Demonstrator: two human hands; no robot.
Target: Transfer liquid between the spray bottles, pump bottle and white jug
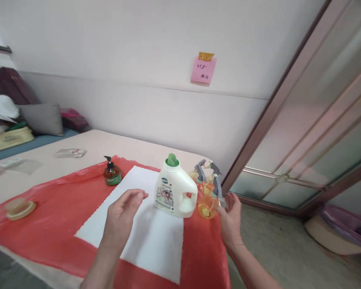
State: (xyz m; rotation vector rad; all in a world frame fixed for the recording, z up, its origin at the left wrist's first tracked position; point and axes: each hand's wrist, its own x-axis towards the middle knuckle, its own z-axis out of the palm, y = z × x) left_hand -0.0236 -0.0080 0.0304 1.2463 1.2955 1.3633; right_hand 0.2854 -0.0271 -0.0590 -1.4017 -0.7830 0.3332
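Observation:
My left hand (123, 214) hovers over the white cloth (156, 241), fingers curved and thumb apart from them, holding nothing. Just right of it stands a white detergent jug (170, 192), upright, with a handle on its right side. Its neck shows a green insert (172, 160) and no lid over it. At the right edge of the table my right hand (231, 218) is beside an orange spray bottle (207, 206) with a grey trigger head. Those fingers are parted and partly bent; whether they touch the bottle I cannot tell. More spray bottles (199, 176) crowd behind it.
A brown pump bottle (112, 174) stands on the red plastic sheet (69, 200). At far left lies a round beige dish (21, 209). Clear packets (70, 153) rest farther back. A wall is behind, with a pink note (203, 71); a glass door (303, 140) is at right.

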